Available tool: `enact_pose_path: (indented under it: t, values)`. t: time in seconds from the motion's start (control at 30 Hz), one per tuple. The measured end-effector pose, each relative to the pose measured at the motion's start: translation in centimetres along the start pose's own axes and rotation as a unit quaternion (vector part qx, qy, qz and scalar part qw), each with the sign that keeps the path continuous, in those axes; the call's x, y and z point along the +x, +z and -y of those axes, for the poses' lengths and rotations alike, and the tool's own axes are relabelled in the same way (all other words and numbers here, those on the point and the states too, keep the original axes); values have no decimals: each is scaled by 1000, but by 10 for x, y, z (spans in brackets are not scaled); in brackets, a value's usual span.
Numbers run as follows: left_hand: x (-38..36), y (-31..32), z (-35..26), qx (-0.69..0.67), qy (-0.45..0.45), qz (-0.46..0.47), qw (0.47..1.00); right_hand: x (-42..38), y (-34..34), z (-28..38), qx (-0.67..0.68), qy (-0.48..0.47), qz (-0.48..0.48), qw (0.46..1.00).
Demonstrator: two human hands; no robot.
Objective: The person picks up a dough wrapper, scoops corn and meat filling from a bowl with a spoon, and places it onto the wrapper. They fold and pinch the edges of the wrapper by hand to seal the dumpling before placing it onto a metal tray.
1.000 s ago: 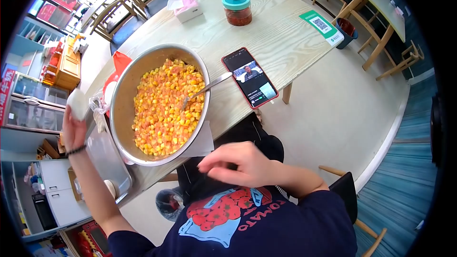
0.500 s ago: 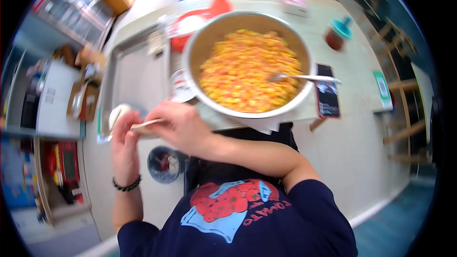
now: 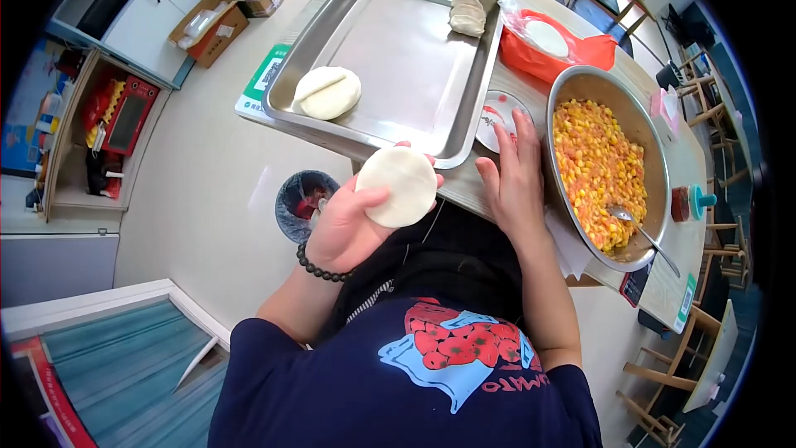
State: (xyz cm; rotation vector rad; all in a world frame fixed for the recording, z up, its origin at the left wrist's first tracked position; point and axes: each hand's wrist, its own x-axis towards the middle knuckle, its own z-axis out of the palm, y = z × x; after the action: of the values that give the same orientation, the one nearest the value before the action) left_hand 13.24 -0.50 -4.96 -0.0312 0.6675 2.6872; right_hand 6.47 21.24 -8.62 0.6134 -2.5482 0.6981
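A round dumpling wrapper lies flat across the fingers of my left hand, with the thumb pressed over its edge. My right hand holds nothing; its fingers are apart, over the table's edge between a small patterned dish and a large metal bowl. Corn mixed with a pinkish filling fills much of that bowl, and a metal spoon rests in it, handle over the rim. More wrappers sit in the near left corner of a metal tray.
Several folded dumplings stand in the tray's far right corner. Behind the bowl lies a red plastic bag. A jar with a teal lid and a phone are right of the bowl. Below the table stands a lined bin.
My view has swung left. Both hands were together at the wrapper; now my left hand alone holds it, turned flat, and my right hand has moved away towards the bowl.
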Motion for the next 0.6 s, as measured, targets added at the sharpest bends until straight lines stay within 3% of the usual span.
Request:
enact_pose_path:
  t: [0.13, 0.23, 0.3, 0.37, 0.43, 0.5, 0.6]
  values:
    - [2, -1, 0, 64, 5, 10, 998, 5, 2, 4, -39, 2, 27, 999]
    - [3, 2, 4, 105, 8, -4, 994, 9, -16, 22, 27, -17, -27, 999]
    - [2, 7, 9, 123, 0, -11, 992, 7, -27, 47, 142, -141, -54, 978]
    - [3, 17, 13, 156, -30, -34, 987, 5, -35, 64, 70, -197, 14, 978]
    - [4, 27, 15, 169, -51, -40, 983, 5, -34, 59, 58, -195, 6, 979]
    - [5, 30, 18, 173, -20, -8, 985, 0, -32, 40, 77, -160, -118, 977]
    - [5, 34, 21, 154, -37, -5, 987, -6, -43, 40, 73, -140, -116, 981]
